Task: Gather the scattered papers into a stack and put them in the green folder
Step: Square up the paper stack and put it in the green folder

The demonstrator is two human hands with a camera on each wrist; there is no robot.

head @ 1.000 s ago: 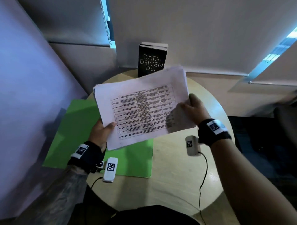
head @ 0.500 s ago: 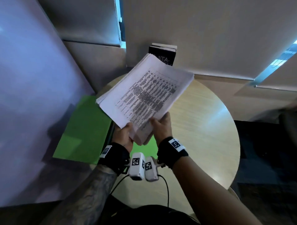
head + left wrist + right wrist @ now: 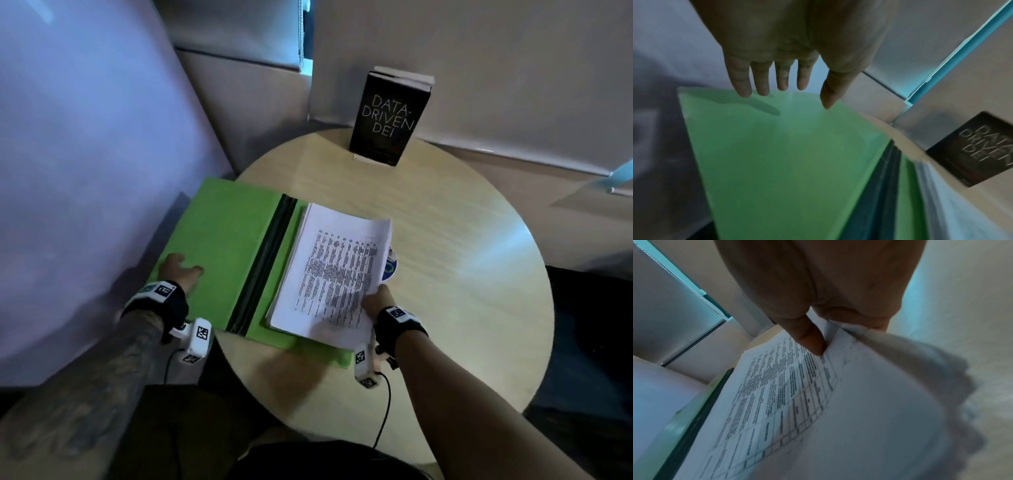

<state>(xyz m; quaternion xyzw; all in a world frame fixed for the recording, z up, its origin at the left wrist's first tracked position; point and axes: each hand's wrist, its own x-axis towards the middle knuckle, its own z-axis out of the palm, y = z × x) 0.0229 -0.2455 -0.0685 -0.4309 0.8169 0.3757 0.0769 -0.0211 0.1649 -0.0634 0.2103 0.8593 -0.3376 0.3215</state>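
Observation:
The green folder point(image 3: 226, 246) lies open on the round table, its dark spine point(image 3: 267, 263) down the middle. A stack of printed papers point(image 3: 335, 270) lies on the folder's right half. My right hand point(image 3: 376, 303) pinches the stack's near right corner, thumb on top in the right wrist view point(image 3: 809, 339). My left hand point(image 3: 178, 272) hovers over the folder's left flap with fingers straight and spread; the left wrist view shows the fingers point(image 3: 762, 79) just above the green flap point(image 3: 787, 154), holding nothing.
A black book point(image 3: 388, 118) stands upright at the table's far edge against the wall. The round wooden table point(image 3: 445, 274) has a small round sticker point(image 3: 390, 265) beside the papers. A pale wall panel point(image 3: 85, 154) stands close on the left.
Both hands held the stack in the air before. Now the stack is down on the folder's right half, the left hand has let go and moved left over the flap.

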